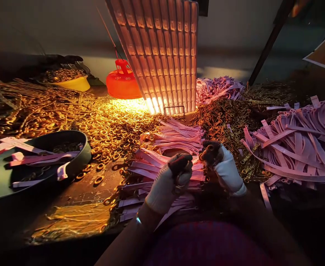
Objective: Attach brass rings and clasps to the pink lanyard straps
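Note:
My left hand (pixel 170 183), in a pale glove with dark fingertips, is closed above a stack of pink straps (pixel 145 168). A pale strap end shows below its wrist, but I cannot tell whether the hand holds it. A short gap to the right, my right hand (pixel 225 166) is closed too, its glove white over the palm and dark at the fingers. What its fingers pinch is too dark to name. Brass-coloured metal clasps (pixel 114 199) line the left side of the stack. More pink straps (pixel 176 133) lie bundled just beyond both hands.
Loose brass clasps (pixel 109 129) spread under a lit red lamp (pixel 123 83). Behind stands a ribbed translucent panel (pixel 162 55). A green basin (pixel 79 147) with straps is at left, a yellow bowl (pixel 78 84) farther back. Pink straps (pixel 297 144) heap at right.

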The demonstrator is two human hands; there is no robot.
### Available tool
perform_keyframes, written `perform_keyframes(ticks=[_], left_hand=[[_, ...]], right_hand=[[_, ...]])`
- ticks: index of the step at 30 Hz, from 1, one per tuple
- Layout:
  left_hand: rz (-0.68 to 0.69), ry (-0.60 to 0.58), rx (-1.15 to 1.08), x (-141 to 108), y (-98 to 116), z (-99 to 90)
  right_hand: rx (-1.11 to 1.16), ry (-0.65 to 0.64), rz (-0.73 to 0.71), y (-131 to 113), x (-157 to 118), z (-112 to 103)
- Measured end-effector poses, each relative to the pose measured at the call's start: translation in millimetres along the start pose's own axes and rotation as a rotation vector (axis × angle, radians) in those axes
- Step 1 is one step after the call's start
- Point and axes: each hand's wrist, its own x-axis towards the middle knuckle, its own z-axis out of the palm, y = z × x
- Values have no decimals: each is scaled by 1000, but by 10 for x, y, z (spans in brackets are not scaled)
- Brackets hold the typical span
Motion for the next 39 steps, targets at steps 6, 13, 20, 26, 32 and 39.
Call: perform_keyframes(ticks=[6, 13, 20, 26, 32, 39], left_hand=[[-45, -17, 66, -50, -251, -19], [135, 94, 465, -300, -246, -28], [-25, -11, 285, -237, -219, -73], [-234, -47, 174, -177, -73, 51], [-1, -212, 827, 534, 266, -159], [262, -347, 1513, 1693, 280, -533]], right_hand=[[-168, -81, -124, 112, -276, 91], [-1149, -281, -368, 107, -500, -8], [-1635, -422, -661, -109, -513, -26], [-1303, -439, -568, -186, -526, -101], [-771, -175, -279, -137, -305, -356], [-569, -17, -193, 131, -125, -673]])
